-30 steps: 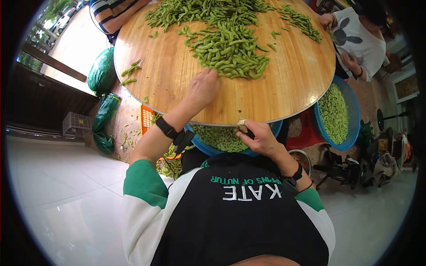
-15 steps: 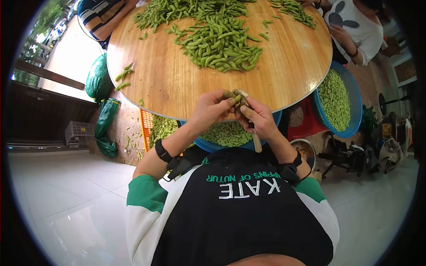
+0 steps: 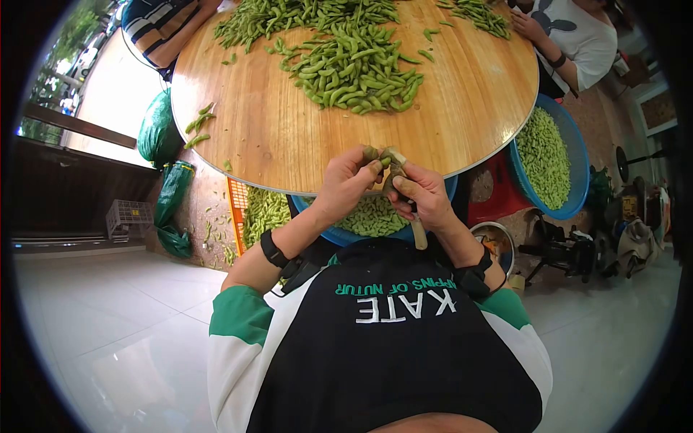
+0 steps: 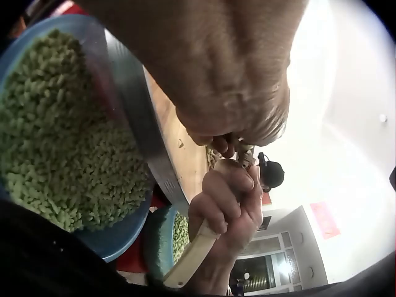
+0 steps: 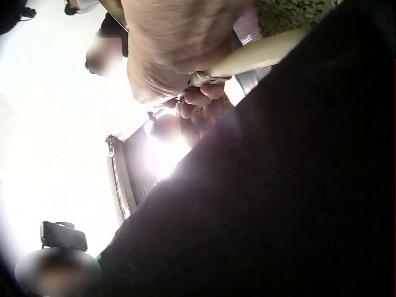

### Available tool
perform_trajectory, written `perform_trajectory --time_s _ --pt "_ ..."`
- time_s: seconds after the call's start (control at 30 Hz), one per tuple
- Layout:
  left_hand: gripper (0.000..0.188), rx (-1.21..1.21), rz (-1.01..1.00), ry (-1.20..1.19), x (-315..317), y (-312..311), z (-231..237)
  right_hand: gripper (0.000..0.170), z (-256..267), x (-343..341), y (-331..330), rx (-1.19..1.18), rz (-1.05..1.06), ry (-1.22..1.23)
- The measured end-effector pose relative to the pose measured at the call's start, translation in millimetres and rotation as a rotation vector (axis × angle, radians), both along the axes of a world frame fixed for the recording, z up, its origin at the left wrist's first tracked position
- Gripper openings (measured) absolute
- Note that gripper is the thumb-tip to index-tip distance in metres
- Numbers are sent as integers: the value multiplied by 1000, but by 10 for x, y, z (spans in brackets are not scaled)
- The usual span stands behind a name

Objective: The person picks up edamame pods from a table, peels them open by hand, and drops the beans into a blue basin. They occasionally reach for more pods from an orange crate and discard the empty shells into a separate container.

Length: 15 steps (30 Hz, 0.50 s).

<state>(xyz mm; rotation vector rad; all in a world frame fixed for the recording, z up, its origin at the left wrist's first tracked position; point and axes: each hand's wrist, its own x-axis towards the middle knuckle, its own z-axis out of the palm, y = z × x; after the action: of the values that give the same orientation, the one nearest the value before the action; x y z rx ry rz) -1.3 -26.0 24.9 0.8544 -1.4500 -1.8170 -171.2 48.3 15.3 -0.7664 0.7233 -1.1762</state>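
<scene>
likely shelling at the desk's (image 3: 462, 108) near edge
right fingers (image 3: 408, 186) grip a pale-handled tool (image 3: 419, 235); left fingers (image 3: 367, 172) pinch an edamame pod (image 3: 386, 162), probably to empty next into the basin (image 4: 119, 240).

Street-side room, type unclear | round table (image 3: 238, 123) | tiled floor (image 3: 115, 310) | cars (image 3: 88, 58) outside
</scene>
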Motion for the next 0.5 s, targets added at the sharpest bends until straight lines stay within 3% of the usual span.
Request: perform_trajectory --time_s 0.17,0.3,0.37,0.43,0.5 --pt "14 -78 9 18 -23 16 -64 30 -110 15 19 -59 -96 160" --pt "12 186 -47 104 -22 1 -86 39 -113 -25 44 -122 -86 376" --pt "12 258 -71 119 -16 8 -67 42 -208 -38 15 -550 -188 606" --pt "13 510 -105 223 -17 12 -63 44 -204 -58 -17 -584 -176 620" --pt "13 456 -106 179 -12 13 -55 45 -165 -52 8 -614 -165 631"
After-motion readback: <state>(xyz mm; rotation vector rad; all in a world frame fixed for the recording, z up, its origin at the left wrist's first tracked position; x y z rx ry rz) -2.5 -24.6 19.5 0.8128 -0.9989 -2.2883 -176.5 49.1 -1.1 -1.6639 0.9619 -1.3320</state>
